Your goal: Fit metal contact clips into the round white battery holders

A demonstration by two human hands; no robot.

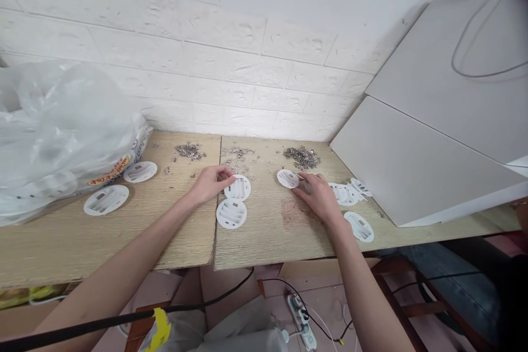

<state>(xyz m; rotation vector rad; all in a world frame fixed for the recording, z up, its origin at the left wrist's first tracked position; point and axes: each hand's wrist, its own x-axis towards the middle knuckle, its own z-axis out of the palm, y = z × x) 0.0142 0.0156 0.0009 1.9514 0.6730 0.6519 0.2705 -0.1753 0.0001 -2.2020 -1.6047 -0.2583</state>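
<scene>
Far left on the pale wooden bench [124, 242], a crumpled clear plastic bag [61, 132] slumps beside two loose round white plastic battery-holder discs [106, 199], with small heaps of tiny silvery metal contacts [302, 157] scattered along the back by the white brick wall [231, 60]. The left hand [210, 182] rests fingers curled, fingertips touching the left rim of a round white plastic disc with battery slots [238, 187], which lies flat just above a second matching disc [231, 213]. The right hand [319, 198] lies palm-down, finger and thumb pressed together at the right edge of a smaller white round disc [287, 178] flat on the bench, more white discs piled just to its right [350, 193].
</scene>
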